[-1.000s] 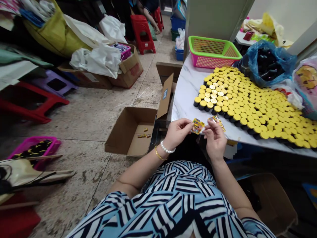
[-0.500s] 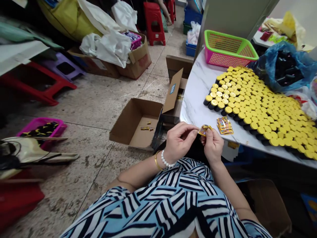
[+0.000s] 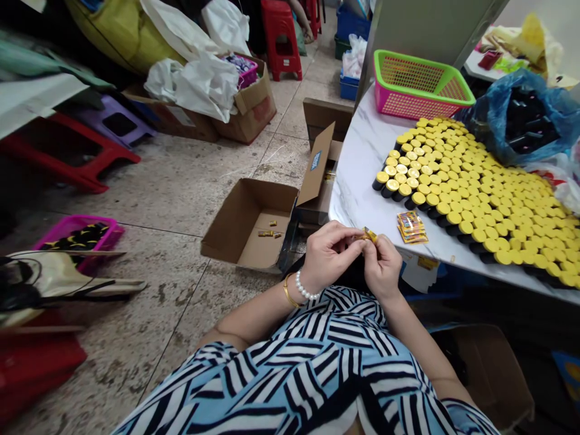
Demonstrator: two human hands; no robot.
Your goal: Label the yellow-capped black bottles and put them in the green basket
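My left hand [image 3: 327,257] and my right hand [image 3: 383,267] meet just off the table's near edge. Between their fingertips is a small yellow printed packet [image 3: 370,234], pinched from both sides and partly covered by the fingers. It looks folded or turned edge-on. A short stack of similar yellow printed packets [image 3: 411,227] lies on the table, right of my right hand. Beyond it, many black cylinders with yellow caps [image 3: 480,193] stand upright in tight rows.
The white marbled table [image 3: 357,175] curves along the right and carries a green-and-pink basket [image 3: 417,109] and a blue bag [image 3: 493,121] of black pieces. On the floor stands an open cardboard box [image 3: 231,220] holding several small yellowish pieces [image 3: 265,233]. A red stool [image 3: 281,39] is farther back.
The packet has gone from facing up flat to looking narrower and folded or tilted. My right hand has moved slightly left, closer to my left hand.
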